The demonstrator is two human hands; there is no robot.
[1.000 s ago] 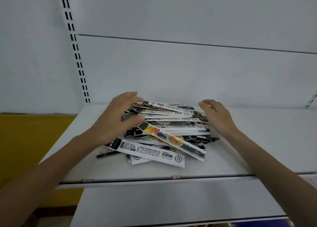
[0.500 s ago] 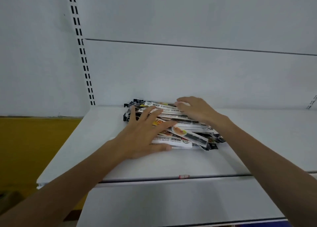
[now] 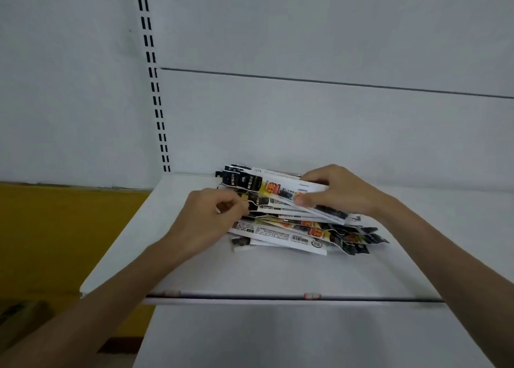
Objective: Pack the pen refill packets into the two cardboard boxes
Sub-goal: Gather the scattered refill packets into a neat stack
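Long narrow pen refill packets [image 3: 281, 230], black, white and orange, heaped askew on white shelf [image 3: 250, 273]. Pinches their left ends with curled left hand [image 3: 205, 220]; clamps top few between right hand [image 3: 339, 192] thumb and curled fingers.

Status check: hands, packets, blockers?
Right hand grips top pen refill packets; left hand curled at their ends, grip unclear. Rest piled on shelf. No boxes in view.

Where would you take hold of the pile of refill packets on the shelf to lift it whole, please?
Probably mid-length, coming from the front edge with thumb on top and fingers under the refill packets. They are long, flat strips lying left to right on the shelf, and their ends fan out unevenly, so an end grip would likely miss some.
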